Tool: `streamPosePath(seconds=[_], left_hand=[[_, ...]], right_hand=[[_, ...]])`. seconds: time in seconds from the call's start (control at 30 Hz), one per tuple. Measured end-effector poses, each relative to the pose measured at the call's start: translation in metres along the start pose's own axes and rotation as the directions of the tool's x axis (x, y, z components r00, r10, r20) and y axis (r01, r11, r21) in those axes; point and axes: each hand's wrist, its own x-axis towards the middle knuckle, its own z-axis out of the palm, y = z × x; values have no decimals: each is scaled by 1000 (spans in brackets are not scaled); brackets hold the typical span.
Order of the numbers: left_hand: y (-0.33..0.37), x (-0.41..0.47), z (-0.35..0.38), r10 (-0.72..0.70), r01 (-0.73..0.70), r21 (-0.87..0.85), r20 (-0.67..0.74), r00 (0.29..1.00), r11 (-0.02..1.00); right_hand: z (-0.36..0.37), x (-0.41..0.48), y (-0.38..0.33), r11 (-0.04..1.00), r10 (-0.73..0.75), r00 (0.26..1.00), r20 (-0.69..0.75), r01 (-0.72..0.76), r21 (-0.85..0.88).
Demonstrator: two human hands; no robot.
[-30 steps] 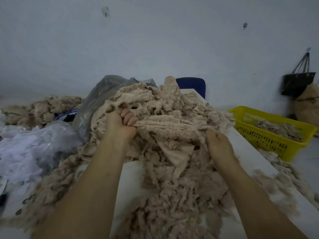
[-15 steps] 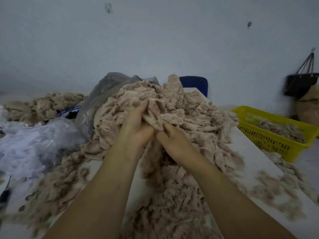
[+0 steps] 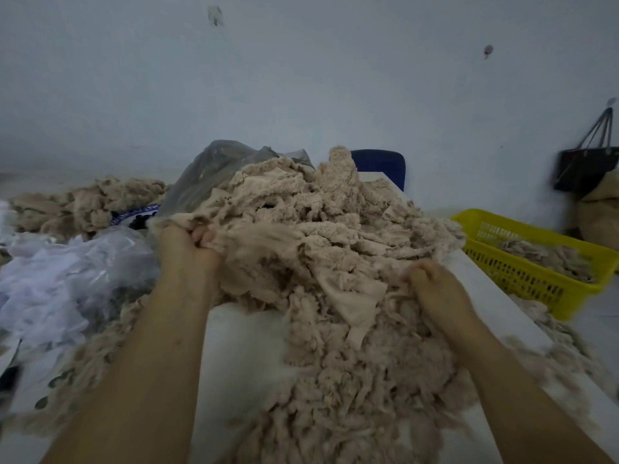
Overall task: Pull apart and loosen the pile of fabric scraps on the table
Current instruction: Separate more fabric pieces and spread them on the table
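Observation:
A big pile of beige fabric scraps (image 3: 335, 229) covers the middle of the white table (image 3: 244, 346). My left hand (image 3: 187, 252) grips a bunch of scraps at the pile's left side, fingers curled into the cloth. My right hand (image 3: 435, 289) grips scraps at the pile's right side, its fingertips buried in the fabric. A stretched band of cloth runs between the two hands. Loose shreds trail down the table toward me.
A yellow plastic basket (image 3: 536, 279) with some scraps stands at the table's right edge. A white plastic bag (image 3: 67, 279) and a grey bag (image 3: 214, 172) lie at the left. Another scrap heap (image 3: 83, 202) sits at the far left. A blue chair back (image 3: 382, 165) and a dark handbag (image 3: 586, 165) are behind.
My hands, close together at the pile's top half a second ago, have moved apart sideways, each dragging a bunch of scraps and spreading the pile.

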Motion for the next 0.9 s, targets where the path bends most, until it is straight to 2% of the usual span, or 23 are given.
streamPosePath(seconds=[0.07,0.13,0.17,0.23,0.27,0.3,0.33,0.37,0.43,0.47,0.5,0.57,0.67,0.73,0.83,0.9], left_hand=[[10,3,-5,22,-22,12,9,1000,1000],[6,0,-1,-13,7,111,58,998,994],[-1,-3,1,-46,32,169,80,996,985],[-17,-9,5,-117,82,285,108,987,955],[-23,-13,6,-145,101,334,109,983,937],[-27,-15,5,-167,118,373,104,980,920],[-27,-17,5,-182,130,407,93,979,904],[-26,-18,5,-189,136,442,77,979,887],[-26,-20,6,-207,146,516,62,976,844],[-27,-24,7,-223,144,573,70,972,807],[-29,-27,8,-234,132,628,83,969,767],[-38,-32,11,-238,100,657,124,963,748],[-48,-43,20,-263,42,644,250,932,763],[-55,-48,21,-379,46,736,293,878,676],[-68,-61,17,-635,239,811,198,746,534],[-78,-73,15,-752,371,793,158,640,483]], right_hand=[[-10,3,7,999,32,998,-53,-30,36],[-5,4,-9,997,-66,994,92,61,56],[4,3,-19,991,-130,976,174,131,4],[26,2,-33,911,-236,921,309,320,-260],[37,1,-36,815,-248,899,360,394,-425],[42,2,-38,744,-242,896,372,417,-522],[42,5,-41,741,-255,903,347,413,-530],[37,9,-45,819,-272,917,291,379,-431],[21,12,-64,974,-220,964,150,225,-14],[11,15,-75,955,-194,975,105,164,246],[1,16,-88,885,-181,979,93,121,449],[-9,21,-99,745,-182,978,106,66,664],[-13,19,-107,708,-194,970,144,37,705],[-11,18,-103,694,-191,968,163,16,720],[-9,12,-102,612,-200,967,157,-2,791],[-5,7,-105,634,-231,961,150,32,773]])
